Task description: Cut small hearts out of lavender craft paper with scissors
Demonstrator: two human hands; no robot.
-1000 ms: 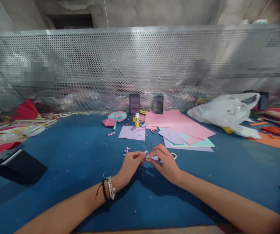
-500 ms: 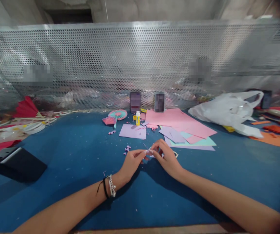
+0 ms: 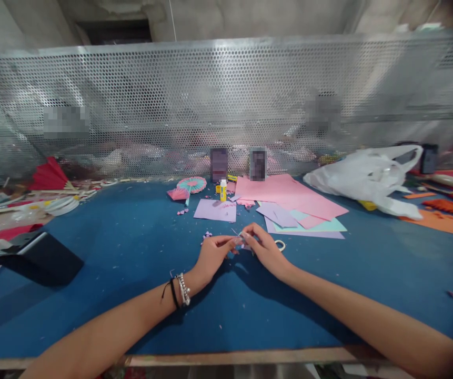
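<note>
Over the middle of the blue table, my left hand [image 3: 214,255] and my right hand [image 3: 264,249] meet fingertip to fingertip. Both are closed in a pinch on a small piece of lilac paper [image 3: 243,246], mostly hidden by the fingers. A thin dark sliver [image 3: 234,231] sticks out above them; its kind I cannot make out. Just behind my left hand lie several tiny purple paper pieces [image 3: 207,235]. A cream ring [image 3: 280,245] shows beside my right hand, partly covered by it. Farther back are a lilac sheet [image 3: 215,209] and a glue stick [image 3: 223,190] standing upright.
Pink sheets [image 3: 289,195] and lilac offcuts [image 3: 277,214] lie back right, near a white plastic bag [image 3: 356,176]. Folded paper fans [image 3: 192,184] rest back centre. A dark box-like device [image 3: 39,260] stands at left. A perforated metal panel [image 3: 194,95] closes the far side.
The view has shifted slightly, showing more of the table's front edge. My fingers have moved a little around the lilac paper, and more of the cream ring shows.
</note>
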